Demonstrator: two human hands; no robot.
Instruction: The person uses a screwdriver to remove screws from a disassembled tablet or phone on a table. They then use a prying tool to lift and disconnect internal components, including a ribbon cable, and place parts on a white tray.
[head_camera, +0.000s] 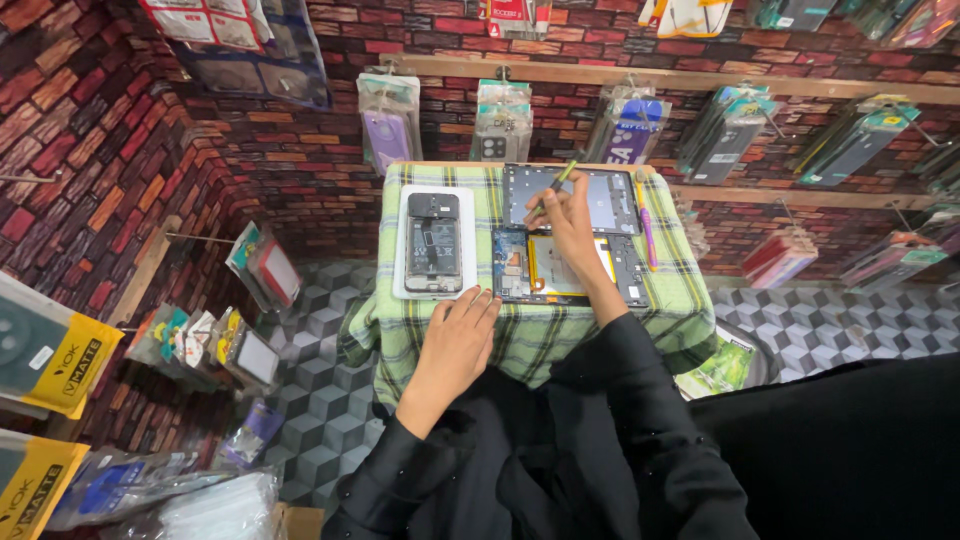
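Note:
My right hand (566, 222) holds a thin green-handled tool (561, 176), its tip over a grey tablet back panel (610, 195) at the far side of a small table. Below it lies an opened tablet (630, 270) with a yellow-edged battery and circuit boards showing. My left hand (457, 335) rests flat, fingers together, on the green plaid cloth (540, 335) near the table's front edge, just below a white tray (403, 255). An opened black phone (432, 243) with its insides exposed lies in that tray.
A pink pen-like tool (648, 232) lies right of the tablets. Packaged phone cases (503, 120) hang on the brick-pattern wall behind. More packets (215, 345) hang at the left. The floor has a grey cube pattern (320, 400). A wooden shelf (700, 80) runs along the wall.

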